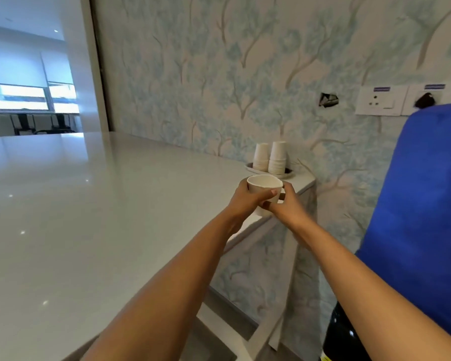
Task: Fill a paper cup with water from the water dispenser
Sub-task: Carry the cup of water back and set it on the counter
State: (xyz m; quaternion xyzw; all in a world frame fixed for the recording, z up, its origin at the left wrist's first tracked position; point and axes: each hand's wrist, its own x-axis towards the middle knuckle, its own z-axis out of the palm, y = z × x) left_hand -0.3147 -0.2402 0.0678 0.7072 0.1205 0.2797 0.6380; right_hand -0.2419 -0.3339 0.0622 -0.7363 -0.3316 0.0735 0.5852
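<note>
A white paper cup (264,184) is held upright above the right corner of the white counter (89,217). My left hand (248,201) wraps its left side, thumb across the front. My right hand (284,204) grips its lower right side. The cup's mouth faces up and its rim looks slightly squeezed. At the right edge stands the water dispenser, with its big blue bottle (422,204) on top and a dark body (341,337) below. No tap is in view.
Two stacks of upside-down paper cups (271,157) stand on a small tray (250,166) at the counter's far right corner, against the floral wallpaper. Wall sockets (380,100) with a black plug sit above the bottle. A doorway opens at far left.
</note>
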